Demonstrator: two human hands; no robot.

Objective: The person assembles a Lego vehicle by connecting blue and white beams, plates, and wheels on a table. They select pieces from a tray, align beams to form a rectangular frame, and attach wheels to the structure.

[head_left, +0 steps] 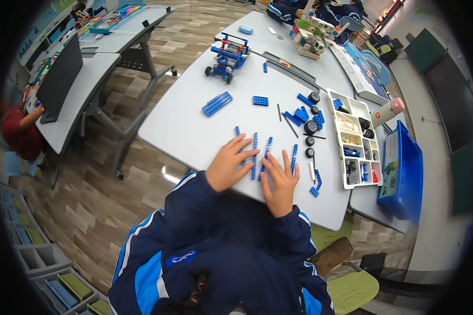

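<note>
Several blue toy building beams lie roughly parallel on the white table before me. My left hand (229, 164) rests flat with fingers spread over the leftmost beam (237, 130), its fingertips at the second beam (255, 140). My right hand (279, 184) is open too, fingers stretched out over the third beam (269, 142) and beside the fourth beam (294, 153). Neither hand is gripping anything. The fingers partly cover the beams. Farther off are a blue brick block (217, 104) and a smaller blue brick plate (260, 101).
A blue wheeled toy vehicle (228, 59) stands at the far left. Black wheels (311, 127) and loose blue pieces lie right of my hands. Beyond are a white sorting tray (331, 105), a bottle (388, 111), a blue bin (412, 173) and a white-green built model (311, 37).
</note>
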